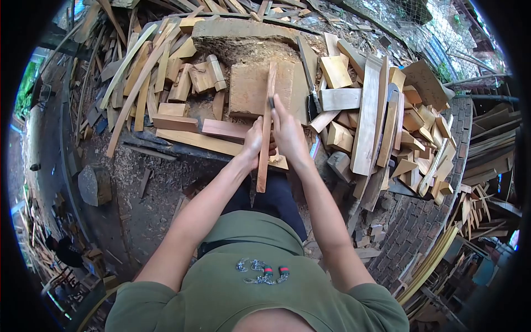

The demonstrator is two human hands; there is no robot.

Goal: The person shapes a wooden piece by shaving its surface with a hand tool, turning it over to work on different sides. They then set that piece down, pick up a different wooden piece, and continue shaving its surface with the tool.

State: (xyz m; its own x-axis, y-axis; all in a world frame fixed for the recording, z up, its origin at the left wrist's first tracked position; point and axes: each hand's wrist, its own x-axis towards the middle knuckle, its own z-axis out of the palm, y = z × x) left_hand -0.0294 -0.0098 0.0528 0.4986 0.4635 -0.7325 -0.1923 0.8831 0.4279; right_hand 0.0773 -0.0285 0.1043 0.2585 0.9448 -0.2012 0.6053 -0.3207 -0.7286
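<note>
The long, narrow, reddish-brown wooden strip runs away from you, its far end over the squared tan wooden block. Your left hand has its fingers wrapped around the strip. Your right hand is beside it, index finger extended, with a small dark object at the fingertips; you cannot tell whether they grip it. The pinkish rectangular plank lies near your left hand, and pale wooden offcuts are piled to the right.
</note>
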